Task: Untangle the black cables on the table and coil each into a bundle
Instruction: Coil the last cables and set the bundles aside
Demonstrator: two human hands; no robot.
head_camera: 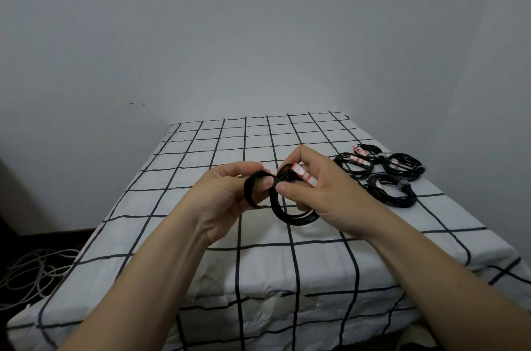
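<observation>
Both hands hold one coiled black cable [290,214] above the middle of the table [201,149]. My right hand [319,186] grips the coil, with a white and red striped connector [305,175] sticking out beside its fingers. My left hand [230,189] pinches a black strap [253,186] that loops around its thumb and runs to the coil. Several coiled black cable bundles [382,172] lie on the table at the right.
The table wears a white cloth with a black grid. Its left edge drops to a dark floor where loose grey cables [31,273] lie. A plain white wall stands behind the table.
</observation>
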